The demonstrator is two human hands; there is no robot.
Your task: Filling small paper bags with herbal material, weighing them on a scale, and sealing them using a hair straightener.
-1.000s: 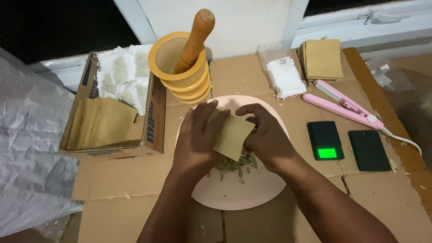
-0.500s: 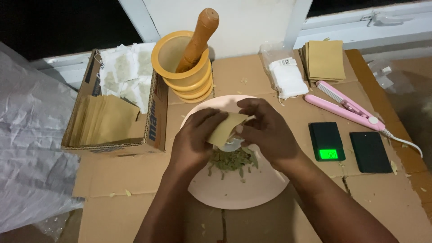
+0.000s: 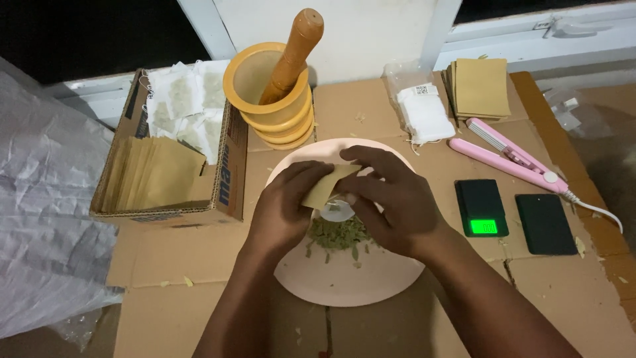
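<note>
- Holding sits at the centre: the left hand (image 3: 286, 211) and the right hand (image 3: 391, 202) meet over the pink plate (image 3: 344, 282), both pinched shut on one small tan paper pouch (image 3: 326, 186), which is tilted and raised just above the plate.
- Beneath the grip, the plate carries a loose heap of dried green leaf (image 3: 338, 235); a small white piece shows just under the pouch, touching the fingers, but I cannot tell what it is.
- Left of the grip stands a cardboard box (image 3: 228, 179) with stacked tan pouches and white filter bags inside.
- Beyond the grip is a yellow mortar (image 3: 265, 99) with a wooden pestle (image 3: 291, 56) leaning in it.
- Right of the grip lie a pink heat sealer (image 3: 510, 159), a small scale (image 3: 481, 207) with a lit green display, and a flat black lid (image 3: 545, 223); further back, a stack of tan pouches (image 3: 480, 86) and a packet of white bags (image 3: 425, 113).
- Judging by its look, the pouch is very light, thin and easily creased; it is best held by its edges near the mouth, gently, so it stays open.
- Hidden: the pouch mouth, most fingertips and any leaf inside are covered by the hands.
</note>
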